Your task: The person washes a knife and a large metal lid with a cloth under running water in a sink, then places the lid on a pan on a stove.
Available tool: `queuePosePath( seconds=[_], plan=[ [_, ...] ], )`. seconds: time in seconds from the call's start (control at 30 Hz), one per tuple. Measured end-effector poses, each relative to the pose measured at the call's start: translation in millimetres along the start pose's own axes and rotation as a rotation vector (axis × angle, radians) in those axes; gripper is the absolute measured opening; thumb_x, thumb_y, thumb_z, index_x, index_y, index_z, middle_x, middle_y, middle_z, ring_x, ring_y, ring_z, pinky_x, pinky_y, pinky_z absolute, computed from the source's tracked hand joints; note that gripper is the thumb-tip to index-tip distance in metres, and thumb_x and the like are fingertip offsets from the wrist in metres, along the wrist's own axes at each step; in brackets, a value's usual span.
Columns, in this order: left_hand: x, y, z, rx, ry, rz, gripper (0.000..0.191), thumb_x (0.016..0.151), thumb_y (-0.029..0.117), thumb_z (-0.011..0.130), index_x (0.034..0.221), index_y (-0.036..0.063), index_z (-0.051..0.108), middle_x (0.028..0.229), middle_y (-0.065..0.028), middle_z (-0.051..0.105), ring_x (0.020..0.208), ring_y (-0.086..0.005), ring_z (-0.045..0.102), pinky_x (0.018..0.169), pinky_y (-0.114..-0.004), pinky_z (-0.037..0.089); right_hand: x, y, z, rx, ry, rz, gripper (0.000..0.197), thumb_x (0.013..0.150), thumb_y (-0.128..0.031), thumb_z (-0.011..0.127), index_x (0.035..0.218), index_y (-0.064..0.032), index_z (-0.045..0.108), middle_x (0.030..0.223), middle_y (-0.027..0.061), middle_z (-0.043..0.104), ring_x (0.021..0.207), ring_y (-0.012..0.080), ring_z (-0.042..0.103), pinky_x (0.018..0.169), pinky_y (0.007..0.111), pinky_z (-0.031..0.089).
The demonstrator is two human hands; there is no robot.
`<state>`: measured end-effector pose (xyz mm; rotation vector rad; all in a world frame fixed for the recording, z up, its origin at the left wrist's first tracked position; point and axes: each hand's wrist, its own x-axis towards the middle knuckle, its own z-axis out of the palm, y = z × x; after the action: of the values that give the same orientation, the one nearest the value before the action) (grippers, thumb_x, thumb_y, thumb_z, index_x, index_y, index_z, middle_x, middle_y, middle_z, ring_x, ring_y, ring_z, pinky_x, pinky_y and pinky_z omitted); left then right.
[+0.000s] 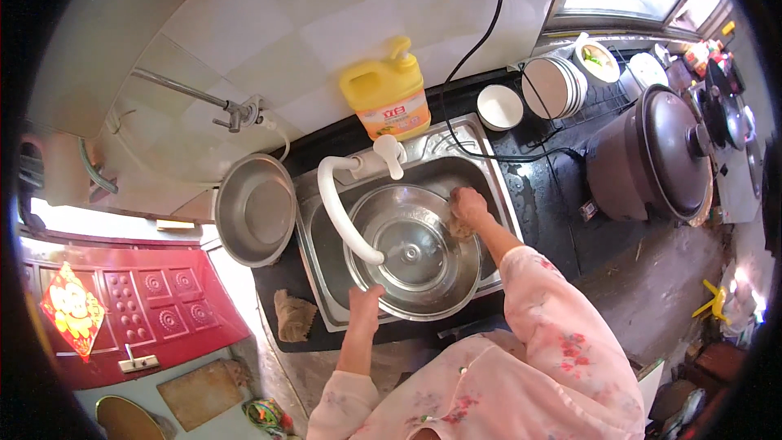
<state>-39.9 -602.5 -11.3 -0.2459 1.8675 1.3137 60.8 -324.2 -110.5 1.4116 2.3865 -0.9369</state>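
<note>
A wide stainless steel basin (397,284) sits tilted in the metal sink (317,244), with a little wet shine on its bottom. My left hand (365,305) grips the near-left rim of this basin. At the right side of the basin, my right hand (469,206) presses a tan cloth (460,230) to the inner wall; the fingers partly hide the cloth. The white curved faucet spout (339,208) reaches over the basin, its tip above the left part of it. No flowing water can be made out.
A second metal basin (259,211) leans left of the sink, near a folded brown cloth (294,316). Behind stands a yellow detergent jug (388,98). To the right are a white bowl (500,107), stacked bowls (550,87), a black cord (449,82) and a large lidded cooker (623,159).
</note>
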Motion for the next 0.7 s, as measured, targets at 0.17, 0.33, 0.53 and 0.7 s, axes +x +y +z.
queuePosePath(
  seconds=[0.17, 0.33, 0.53, 0.7],
  plan=[
    [-0.1, 40.5, 45.6, 0.244, -0.182, 0.004, 0.039, 0.072, 0.008, 0.057, 0.107, -0.0031, 0.045, 0.085, -0.0091, 0.055, 0.070, -0.0195, 0.059, 0.053, -0.033, 0.053, -36.9, -47.1, 28.9, 0.544, 0.094, -0.250, 0.048, 0.064, -0.005, 0.051, 0.112, -0.0094, 0.054, 0.104, 0.0183, 0.059, 0.095, 0.0316, 0.058, 0.083, 0.036, 0.046],
    [30.1, 39.0, 51.9, 0.168, -0.331, -0.105, 0.040, 0.077, 0.020, 0.057, 0.108, -0.0033, 0.048, 0.093, -0.0106, 0.056, 0.078, -0.0225, 0.060, 0.065, -0.035, 0.055, -72.9, -89.9, 7.5, 0.838, -0.241, -0.519, 0.049, 0.066, 0.001, 0.048, 0.113, -0.0086, 0.053, 0.112, 0.0106, 0.056, 0.108, 0.0199, 0.050, 0.093, 0.029, 0.037],
    [46.6, 40.2, 58.0, 0.242, -0.318, -0.143, 0.044, 0.080, 0.025, 0.052, 0.110, -0.0069, 0.049, 0.097, -0.0182, 0.059, 0.085, -0.0309, 0.061, 0.069, -0.041, 0.054, -110.9, -39.5, -28.9, 0.870, -0.728, -0.498, 0.039, 0.071, -0.007, 0.056, 0.110, -0.0070, 0.055, 0.109, 0.0063, 0.055, 0.101, 0.0148, 0.048, 0.089, 0.027, 0.036],
    [1.5, 70.4, 91.4, 0.662, -0.069, 0.373, 0.072, 0.083, 0.023, 0.048, 0.136, -0.0050, 0.008, 0.129, -0.0297, 0.037, 0.119, -0.0428, 0.036, 0.103, -0.040, 0.025, -143.1, -47.0, -59.4, 0.257, -0.147, -0.823, 0.046, 0.073, -0.025, 0.064, 0.112, -0.0068, 0.050, 0.092, 0.0146, 0.054, 0.091, 0.0315, 0.054, 0.079, 0.040, 0.043]
  ],
)
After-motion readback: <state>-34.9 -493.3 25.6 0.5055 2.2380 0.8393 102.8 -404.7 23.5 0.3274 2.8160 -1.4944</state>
